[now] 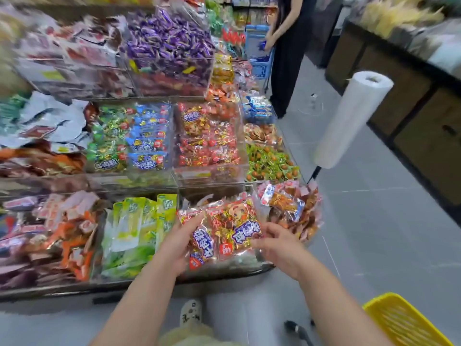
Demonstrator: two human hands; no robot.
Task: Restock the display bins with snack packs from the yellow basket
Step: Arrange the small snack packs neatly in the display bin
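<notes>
While two hands (174, 243) (279, 242) grip, two snack packs (224, 233) overlap.

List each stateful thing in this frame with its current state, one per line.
Left hand: closed on the red snack packs.
Right hand: closed on the same packs.
Red snack packs: held over the front bin, not yet released.
Front bin: partly filled.
Yellow basket: on the floor, contents out of view.
Plastic bag roll: upright on its stand.
Purple candy bin: heaped full.

Red-gold snack packs (224, 233) fanned in your grip over near clear display bin (262, 267); yellow basket (404, 320) on floor, near right.
</notes>
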